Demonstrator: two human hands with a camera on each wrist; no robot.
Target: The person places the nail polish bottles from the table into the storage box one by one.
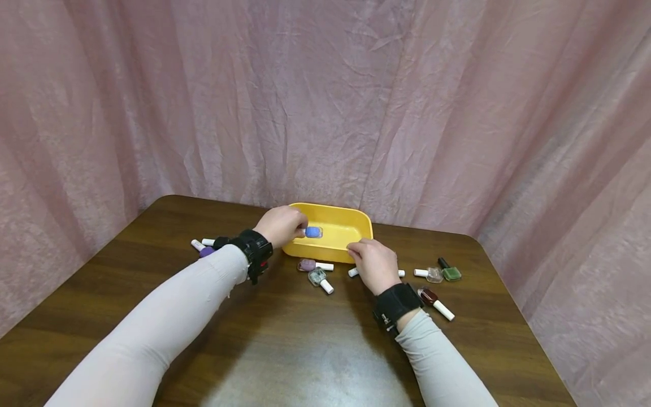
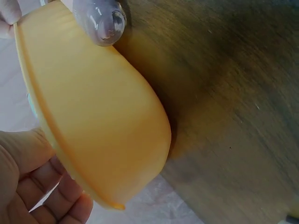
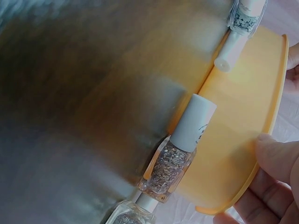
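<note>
A yellow plastic bin [image 1: 325,252] stands toward the back of the table. Over its left end, my left hand [image 1: 282,225] pinches a blue nail polish bottle [image 1: 313,232] by its white cap, the bottle lying sideways above the bin floor. My right hand [image 1: 375,264] grips the bin's front right rim, thumb outside and fingers over the edge in the right wrist view. In front of the bin lie a mauve nail polish [image 1: 307,265] and a clear glitter one [image 1: 317,276]. A silver-glitter bottle [image 3: 168,168] lies close by the bin, partly hidden beneath my right hand in the head view.
To the right lie a dark red nail polish [image 1: 428,295], a clear one [image 1: 434,275] and a green one [image 1: 451,274]. A purple bottle [image 1: 206,251] and a black one [image 1: 221,242] lie left, partly behind my left arm. A pink curtain [image 1: 325,102] hangs behind the table.
</note>
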